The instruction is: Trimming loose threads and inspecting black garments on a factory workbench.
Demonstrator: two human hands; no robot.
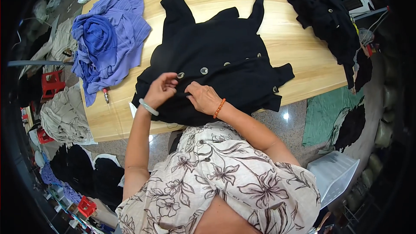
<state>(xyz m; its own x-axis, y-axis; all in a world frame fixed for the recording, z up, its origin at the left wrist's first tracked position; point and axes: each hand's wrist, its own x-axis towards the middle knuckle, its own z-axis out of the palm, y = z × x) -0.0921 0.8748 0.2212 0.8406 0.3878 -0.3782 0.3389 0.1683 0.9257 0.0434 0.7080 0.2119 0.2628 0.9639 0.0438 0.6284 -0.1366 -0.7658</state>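
Observation:
A black knit cardigan [216, 43] lies spread on the table in front of me, its sleeves pointing away. Large round buttons [204, 70] run across it in a row. My left hand [161, 91], with a pale bangle at the wrist, is over the cardigan's near left part, beside the leftmost button [180, 75]. Its fingers are curled toward the thumb; what lies between them is too small to make out. Just to the right, my right hand [203, 99], wearing an orange bead bracelet, pinches the black fabric near the front edge.
Purple knit garments [106, 34] are heaped on the left of the wooden table [303, 56]. More black garments [323, 8] lie at the right edge. A white plastic crate [333, 173] and green cloth [325, 117] are at lower right; red stools [53, 83] and beige cloth piles [65, 115] stand left.

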